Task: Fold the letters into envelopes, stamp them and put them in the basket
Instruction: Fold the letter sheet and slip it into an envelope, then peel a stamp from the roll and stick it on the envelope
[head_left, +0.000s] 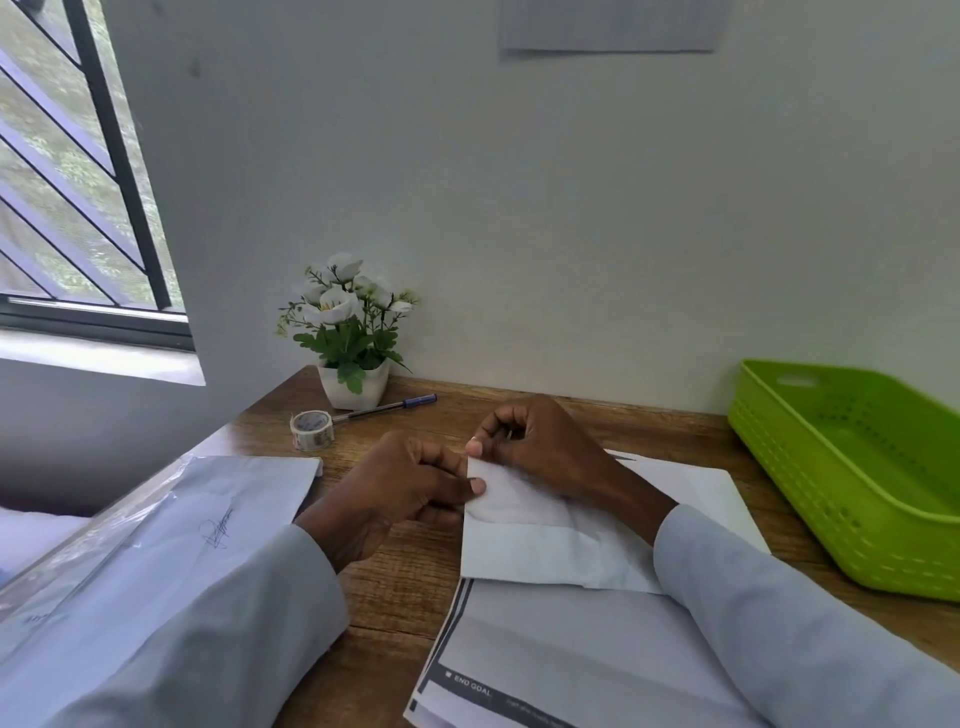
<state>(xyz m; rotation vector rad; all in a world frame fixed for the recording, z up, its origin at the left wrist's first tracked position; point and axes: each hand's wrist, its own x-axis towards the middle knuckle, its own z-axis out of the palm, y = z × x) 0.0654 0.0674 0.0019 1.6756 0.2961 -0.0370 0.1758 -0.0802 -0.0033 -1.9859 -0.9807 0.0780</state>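
A white envelope (540, 540) lies on the wooden desk (400, 577) in front of me, on top of printed letter sheets (561, 654). My left hand (410, 488) pinches the envelope's upper left edge between thumb and fingers. My right hand (540, 447) rests on the envelope's top part, fingers curled at its upper left corner. Whether a letter is inside is hidden. The green plastic basket (841, 525) stands at the right, with nothing visible in it. A roll of patterned tape (311, 429) sits at the back left.
A clear sleeve with signed papers (171, 525) lies at the left under my forearm. A blue pen (387, 408) lies by a white pot of artificial flowers (353, 332) against the wall. A window is at the far left.
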